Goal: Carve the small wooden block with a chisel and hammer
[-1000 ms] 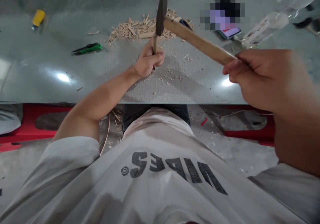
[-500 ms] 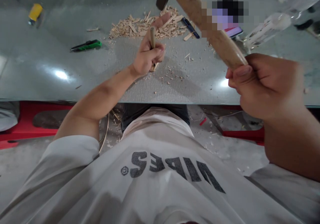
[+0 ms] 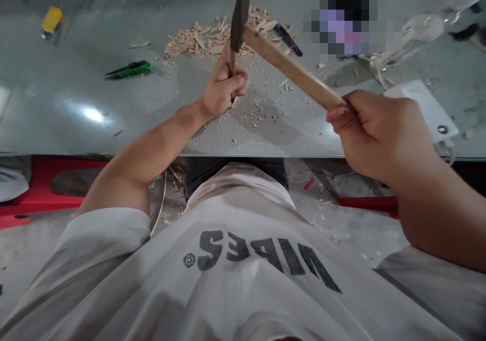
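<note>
My right hand [image 3: 374,128] is wrapped round the wooden handle of a hammer [image 3: 294,72]. The hammer's dark metal head is at the top of a thin upright tool [image 3: 233,63], possibly a chisel; whether they touch I cannot tell. My left hand [image 3: 224,87] grips that tool low down, its lower end against a small pale piece of wood [image 3: 234,103] mostly hidden by the fingers. Just beyond my left hand lies a heap of wood chips [image 3: 197,39], with finer crumbs scattered nearer the table's edge.
On the grey table [image 3: 170,133] lie a green cutter [image 3: 131,70] and a yellow object [image 3: 52,22] at left. A dark blue pen-like object [image 3: 288,40] rests by the chips. Further right are a blurred-out item, clear plastic bottles [image 3: 423,29] and a white box-like object [image 3: 425,108].
The hammer has swung down and to the left, bringing its head to the top of the upright tool. My right hand has moved left, uncovering the white object. My left hand has stayed almost still.
</note>
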`<move>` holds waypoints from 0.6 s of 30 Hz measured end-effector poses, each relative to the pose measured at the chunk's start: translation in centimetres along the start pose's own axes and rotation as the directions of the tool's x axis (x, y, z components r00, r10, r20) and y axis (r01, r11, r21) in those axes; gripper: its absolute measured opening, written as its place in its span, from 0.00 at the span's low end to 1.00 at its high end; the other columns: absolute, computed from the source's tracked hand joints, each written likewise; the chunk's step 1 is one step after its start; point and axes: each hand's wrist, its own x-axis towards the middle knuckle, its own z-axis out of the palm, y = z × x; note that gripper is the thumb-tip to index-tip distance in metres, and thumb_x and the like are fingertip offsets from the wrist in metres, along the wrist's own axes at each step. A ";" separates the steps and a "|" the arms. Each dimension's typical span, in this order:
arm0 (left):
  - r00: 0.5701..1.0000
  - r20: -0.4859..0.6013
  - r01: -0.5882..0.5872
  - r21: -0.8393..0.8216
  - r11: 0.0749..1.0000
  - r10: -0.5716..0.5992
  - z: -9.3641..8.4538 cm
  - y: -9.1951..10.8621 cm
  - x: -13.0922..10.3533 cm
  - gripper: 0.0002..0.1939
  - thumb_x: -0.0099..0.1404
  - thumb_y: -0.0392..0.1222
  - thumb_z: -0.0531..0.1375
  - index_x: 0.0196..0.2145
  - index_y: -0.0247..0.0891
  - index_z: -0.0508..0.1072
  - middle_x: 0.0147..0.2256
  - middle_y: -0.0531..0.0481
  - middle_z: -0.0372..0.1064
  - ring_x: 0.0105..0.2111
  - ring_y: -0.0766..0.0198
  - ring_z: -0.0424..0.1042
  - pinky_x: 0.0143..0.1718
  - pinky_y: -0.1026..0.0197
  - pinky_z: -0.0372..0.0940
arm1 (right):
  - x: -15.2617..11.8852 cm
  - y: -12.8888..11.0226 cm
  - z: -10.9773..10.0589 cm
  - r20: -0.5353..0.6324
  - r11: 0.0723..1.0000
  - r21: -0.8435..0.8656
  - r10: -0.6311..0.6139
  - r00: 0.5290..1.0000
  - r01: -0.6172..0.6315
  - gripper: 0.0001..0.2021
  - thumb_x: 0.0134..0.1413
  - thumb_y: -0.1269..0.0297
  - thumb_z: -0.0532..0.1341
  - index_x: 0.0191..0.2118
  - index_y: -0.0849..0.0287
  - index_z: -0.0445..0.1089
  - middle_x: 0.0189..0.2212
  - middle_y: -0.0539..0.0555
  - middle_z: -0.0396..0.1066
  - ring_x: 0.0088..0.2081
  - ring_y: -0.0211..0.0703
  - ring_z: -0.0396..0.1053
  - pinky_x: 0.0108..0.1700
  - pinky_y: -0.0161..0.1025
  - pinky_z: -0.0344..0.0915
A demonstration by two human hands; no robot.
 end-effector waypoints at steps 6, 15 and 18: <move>0.955 -0.151 0.241 -0.106 0.965 -0.255 3.0 7.0 -3.5 0.36 0.81 0.17 0.59 0.72 0.52 0.84 0.20 0.65 0.46 0.19 0.61 0.47 0.28 0.58 0.53 | 0.2 0.5 1.0 -0.171 0.998 0.020 -0.052 0.984 0.056 0.47 0.83 0.09 0.37 0.39 0.48 0.65 0.26 0.52 0.69 0.25 0.47 0.64 0.33 0.50 0.56; 0.881 -0.250 0.318 -0.315 0.894 -0.401 6.8 10.8 -5.3 0.34 0.86 0.22 0.59 0.75 0.55 0.84 0.23 0.62 0.44 0.21 0.63 0.48 0.29 0.64 0.54 | 0.5 1.1 1.9 -0.099 0.996 0.031 -0.079 0.992 0.082 0.34 0.89 0.23 0.47 0.39 0.47 0.60 0.26 0.52 0.67 0.25 0.47 0.60 0.32 0.49 0.52; 0.845 -0.302 0.317 -0.382 0.868 -0.442 6.9 10.8 -5.1 0.30 0.91 0.31 0.58 0.78 0.55 0.83 0.22 0.62 0.44 0.21 0.60 0.46 0.27 0.59 0.51 | 0.4 1.2 1.9 -0.031 0.996 -0.006 -0.084 0.996 0.084 0.33 0.89 0.26 0.50 0.37 0.48 0.60 0.24 0.51 0.61 0.25 0.46 0.55 0.32 0.49 0.48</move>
